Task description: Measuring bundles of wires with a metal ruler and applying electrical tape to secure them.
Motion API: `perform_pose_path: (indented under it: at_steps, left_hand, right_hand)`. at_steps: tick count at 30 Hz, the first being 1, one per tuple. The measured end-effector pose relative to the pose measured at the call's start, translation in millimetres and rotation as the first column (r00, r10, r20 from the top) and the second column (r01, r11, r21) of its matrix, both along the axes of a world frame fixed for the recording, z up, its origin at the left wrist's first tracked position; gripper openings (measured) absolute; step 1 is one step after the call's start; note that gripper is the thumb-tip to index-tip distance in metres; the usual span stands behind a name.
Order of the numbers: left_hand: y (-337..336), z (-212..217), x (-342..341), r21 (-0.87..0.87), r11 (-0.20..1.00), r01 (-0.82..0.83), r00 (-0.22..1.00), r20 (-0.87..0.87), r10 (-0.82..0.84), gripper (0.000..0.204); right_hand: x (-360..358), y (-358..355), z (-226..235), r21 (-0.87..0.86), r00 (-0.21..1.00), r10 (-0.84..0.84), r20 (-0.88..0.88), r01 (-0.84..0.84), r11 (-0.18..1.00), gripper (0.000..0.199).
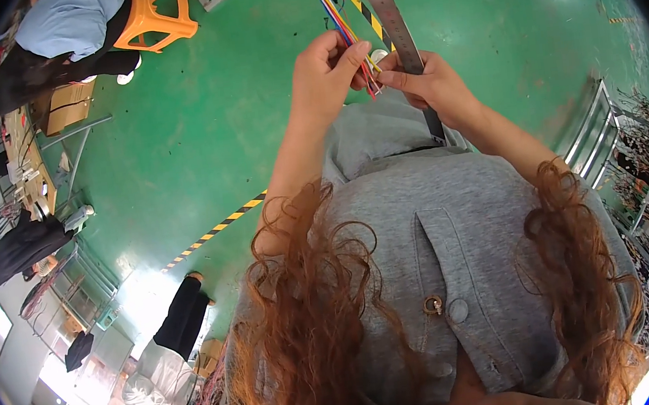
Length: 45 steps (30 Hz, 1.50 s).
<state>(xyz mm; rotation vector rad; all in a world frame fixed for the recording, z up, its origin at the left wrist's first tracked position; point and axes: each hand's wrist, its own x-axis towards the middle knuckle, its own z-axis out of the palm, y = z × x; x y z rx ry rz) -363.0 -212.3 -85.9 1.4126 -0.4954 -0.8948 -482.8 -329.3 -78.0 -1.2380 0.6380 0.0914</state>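
My left hand [320, 72] is closed round a bundle of thin coloured wires [330, 8], blue, white, red, orange and yellow among them. The bundle runs up out of view at the top, and its short ends stick out below my thumb. Close on the right, my right hand [446, 91] grips a long steel ruler [387, 12], which slants down past my fingers toward my lap. The right thumb and fingertips reach to the wire ends. Whether they also pinch a wire is hard to make out.
Yellow-and-black tape [220, 229] marks the green floor [184, 146]. An orange plastic stool [161, 18] and a seated person are at upper left. Other people and workbenches line the left side. A metal rack [592, 131] with many dark cables stands at right.
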Motion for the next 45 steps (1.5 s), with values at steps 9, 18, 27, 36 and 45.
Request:
perform_pose_path:
  at_steps: [9,18,27,36,45]
  left_hand:
    - [-2.7,-3.3,0.7,0.006,1.0,-0.03,0.998,0.053,0.03,0.017]
    - [-3.9,-2.0,-0.7,0.059,0.996,-0.073,0.995,0.071,0.068,0.017]
    - [-4.2,-3.0,2.4,0.086,0.993,-0.078,0.993,0.095,0.07,0.019]
    - [-7.6,-7.7,4.1,0.007,0.999,-0.054,0.999,0.006,0.054,0.023]
    - [-10.6,-2.6,6.5,0.006,0.999,-0.039,0.997,-0.07,0.04,0.022]
  right_hand:
    - [2.7,-2.0,3.5,0.026,1.0,0.016,0.001,-0.017,1.0,0.019]
    - [4.8,1.1,-0.3,-0.01,0.999,0.036,-0.014,-0.036,0.999,0.017]
    - [6.6,-0.2,-2.4,-0.028,0.997,0.066,-0.027,-0.067,0.997,0.019]
    - [6.3,0.1,0.5,0.054,1.0,-0.018,-0.022,0.019,0.998,0.02]
    - [7.0,3.0,0.6,0.009,0.999,-0.043,0.005,0.043,0.999,0.019]
